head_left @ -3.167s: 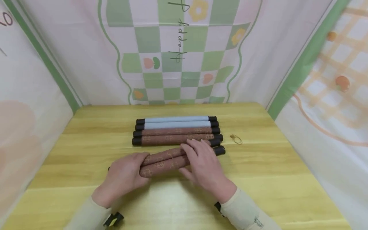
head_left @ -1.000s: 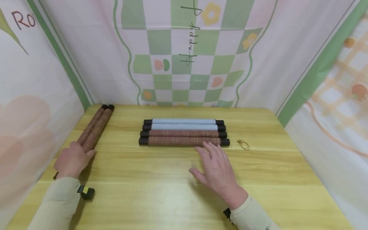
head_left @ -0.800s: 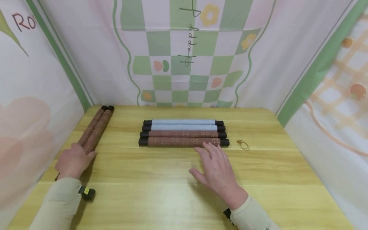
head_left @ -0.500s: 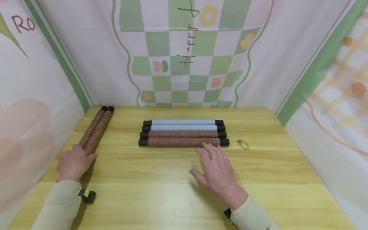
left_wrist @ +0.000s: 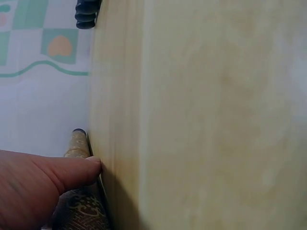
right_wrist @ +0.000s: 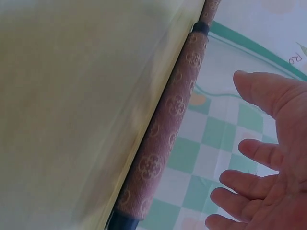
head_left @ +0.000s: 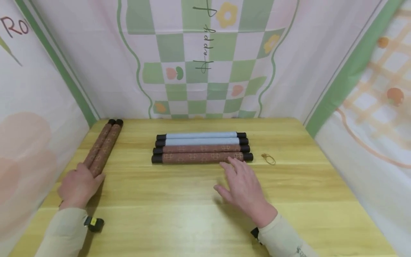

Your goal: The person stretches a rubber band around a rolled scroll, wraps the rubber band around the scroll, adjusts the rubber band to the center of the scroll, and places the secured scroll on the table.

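On wood-grain table before checked curtain: left hand apparently grasping two brown scrolls; right hand relaxed, fingers spread.

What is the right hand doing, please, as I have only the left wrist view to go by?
Observer: The right hand is holding nothing; the head and right wrist views show its thumb and fingers spread apart.
Operator: Thank you. At the top of my picture I can see only some dark ends, so could you kindly tell me what they belong to?
Observer: They belong to a row of four in the middle of the table: in the head view, two light blue rolls lie at the back and two patterned brown rolls at the front.
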Demonstrator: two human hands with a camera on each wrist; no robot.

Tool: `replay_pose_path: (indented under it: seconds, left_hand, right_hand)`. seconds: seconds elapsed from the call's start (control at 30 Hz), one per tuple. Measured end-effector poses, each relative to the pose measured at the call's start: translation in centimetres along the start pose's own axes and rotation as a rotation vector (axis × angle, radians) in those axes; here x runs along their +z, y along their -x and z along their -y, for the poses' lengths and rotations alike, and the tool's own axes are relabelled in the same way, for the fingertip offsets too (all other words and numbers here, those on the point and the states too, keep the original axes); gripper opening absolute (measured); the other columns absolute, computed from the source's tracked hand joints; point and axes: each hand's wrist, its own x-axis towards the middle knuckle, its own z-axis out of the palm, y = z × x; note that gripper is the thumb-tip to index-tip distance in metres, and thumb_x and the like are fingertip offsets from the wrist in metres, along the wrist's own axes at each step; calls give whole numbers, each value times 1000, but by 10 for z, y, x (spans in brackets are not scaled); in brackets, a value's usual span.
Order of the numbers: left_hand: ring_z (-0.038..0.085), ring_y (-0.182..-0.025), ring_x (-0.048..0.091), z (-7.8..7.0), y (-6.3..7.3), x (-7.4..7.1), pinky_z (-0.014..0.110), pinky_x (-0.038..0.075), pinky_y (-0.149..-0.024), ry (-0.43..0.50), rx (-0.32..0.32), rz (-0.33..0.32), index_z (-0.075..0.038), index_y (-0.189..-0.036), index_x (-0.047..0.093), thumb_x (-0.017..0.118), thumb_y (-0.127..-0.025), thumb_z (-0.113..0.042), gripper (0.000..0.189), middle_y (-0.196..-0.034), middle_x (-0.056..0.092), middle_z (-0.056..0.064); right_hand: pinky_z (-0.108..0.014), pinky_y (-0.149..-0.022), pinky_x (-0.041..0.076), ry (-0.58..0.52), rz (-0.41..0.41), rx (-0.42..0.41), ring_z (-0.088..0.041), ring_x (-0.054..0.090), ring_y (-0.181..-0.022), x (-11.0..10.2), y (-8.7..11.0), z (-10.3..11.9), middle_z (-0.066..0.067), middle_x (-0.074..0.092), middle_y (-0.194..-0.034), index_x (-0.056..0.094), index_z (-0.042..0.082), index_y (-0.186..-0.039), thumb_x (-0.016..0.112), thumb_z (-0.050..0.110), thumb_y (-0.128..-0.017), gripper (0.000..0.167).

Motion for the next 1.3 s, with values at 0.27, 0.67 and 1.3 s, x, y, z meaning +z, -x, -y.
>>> replay_pose_path:
  seconds: [0.27, 0.67, 1.3]
  left_hand:
    - [58, -96, 58, -7, 6, -3, 63, 46, -69, -92, 113, -91, 17, -130, 44, 66, -92, -52, 83, -109, 55, 43]
    - [61, -94, 61, -53, 27, -4, 70, 49, -69, -129, 332, -148, 15, -134, 50, 73, -89, -50, 83, -120, 60, 42]
    - [51, -112, 66, -127, 73, 24, 63, 54, -93, -62, 593, -77, 10, -142, 54, 76, -93, -41, 74, -131, 64, 32]
  right_hand:
    - [-60, -109, 47, -24, 62, 127, -47, 56, -132, -9, -6, -18, -30, 57, -143, 59, -1, -140, 84, 39, -86, 71]
    - [-65, -108, 45, 21, 146, 310, -53, 55, -129, -16, -5, -53, -35, 54, -144, 53, -7, -144, 74, 33, -96, 67]
    - [-47, -54, 57, 4, 510, 680, -41, 66, -81, -11, -3, -107, -38, 63, -117, 48, -7, -147, 59, 33, -101, 62]
